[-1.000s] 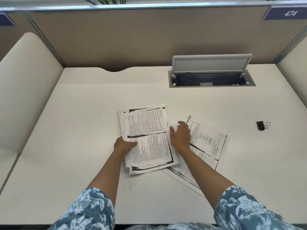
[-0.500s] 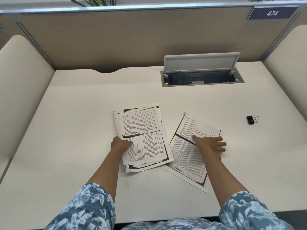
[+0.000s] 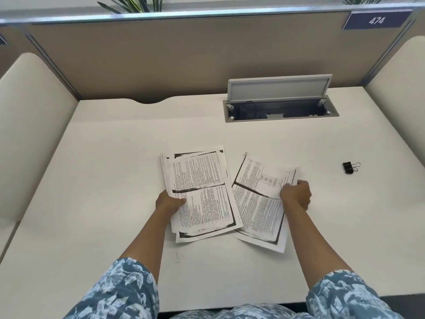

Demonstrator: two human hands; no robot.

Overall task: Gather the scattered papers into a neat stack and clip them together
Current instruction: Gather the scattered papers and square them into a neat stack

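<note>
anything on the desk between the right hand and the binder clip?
Nothing: in the head view, only bare white desk separates the right hand, gripping the right-side papers, from the binder clip.

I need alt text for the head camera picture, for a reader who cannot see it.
Seen from above, a person's left hand holds a pile of printed papers on a white desk, while the right hand grips the edge of a separate sheet beside it. A black binder clip lies apart on the right.

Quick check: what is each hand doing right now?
Left hand: closed on the left paper stack's edge.
Right hand: gripping the right-hand sheet's edge.
</note>
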